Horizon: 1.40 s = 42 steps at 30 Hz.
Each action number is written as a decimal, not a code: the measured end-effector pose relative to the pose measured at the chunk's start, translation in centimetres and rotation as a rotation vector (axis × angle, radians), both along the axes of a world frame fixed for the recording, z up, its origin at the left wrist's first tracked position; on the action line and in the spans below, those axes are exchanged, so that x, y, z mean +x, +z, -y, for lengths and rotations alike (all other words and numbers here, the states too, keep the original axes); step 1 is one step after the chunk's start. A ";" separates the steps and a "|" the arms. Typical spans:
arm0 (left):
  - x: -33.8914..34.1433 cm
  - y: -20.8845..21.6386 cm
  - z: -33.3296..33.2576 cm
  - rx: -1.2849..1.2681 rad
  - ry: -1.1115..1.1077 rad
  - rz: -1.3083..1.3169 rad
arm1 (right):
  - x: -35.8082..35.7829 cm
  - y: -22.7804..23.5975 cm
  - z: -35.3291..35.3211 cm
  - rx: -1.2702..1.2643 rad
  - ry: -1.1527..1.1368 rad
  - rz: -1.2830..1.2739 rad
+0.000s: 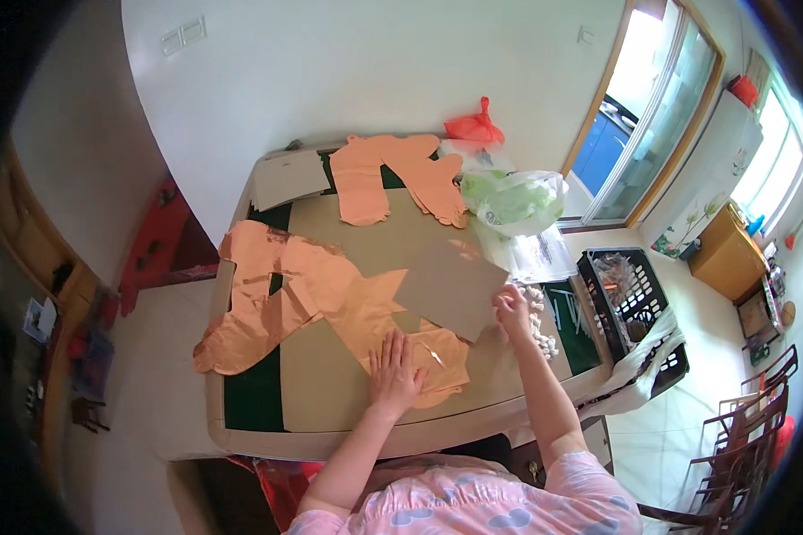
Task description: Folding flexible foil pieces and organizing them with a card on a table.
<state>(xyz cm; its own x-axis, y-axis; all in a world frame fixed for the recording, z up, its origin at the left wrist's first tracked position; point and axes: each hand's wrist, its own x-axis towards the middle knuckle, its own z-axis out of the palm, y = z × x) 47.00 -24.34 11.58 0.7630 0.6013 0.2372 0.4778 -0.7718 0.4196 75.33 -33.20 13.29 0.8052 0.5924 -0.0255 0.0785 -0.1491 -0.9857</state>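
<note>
A large shiny orange foil piece (348, 303), shaped like an uninflated foil balloon, lies spread and wrinkled across the table's left and middle. My left hand (396, 370) rests flat on its near right part, fingers stretched out. At the right, my right hand (512, 314) pinches the corner of a grey cardboard sheet (446, 281), which covers some of the foil and tilts a little. Under that hand, the exact finger grip is partly hidden. Several small white lumpy pieces (542, 330) lie just right of my right hand.
More orange foil shapes (361, 183) lie at the table's far side, beside a grey board (287, 181). Behind the cardboard sit a green-white plastic bag (519, 201) and a red bag (477, 125). A black crate (638, 285) stands off the right edge, with white thin sticks (573, 312) nearby.
</note>
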 end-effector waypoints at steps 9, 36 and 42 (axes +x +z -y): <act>-0.5 0.0 -0.1 0.074 0.009 0.076 | -2.6 0.3 -1.1 0.153 0.191 -0.131; -4.9 0.4 -2.0 -0.103 0.125 0.439 | -10.5 4.3 1.6 -0.112 0.320 0.971; -7.0 0.3 -0.6 0.093 0.097 -0.035 | -14.5 1.1 1.5 -0.294 0.678 1.112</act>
<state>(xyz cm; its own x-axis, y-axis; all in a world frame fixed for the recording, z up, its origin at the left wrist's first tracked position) 40.03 -23.71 11.91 0.7109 0.6493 0.2702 0.5651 -0.7561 0.3300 60.85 -34.72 14.43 0.0314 0.9669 0.2534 0.9568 0.0442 -0.2874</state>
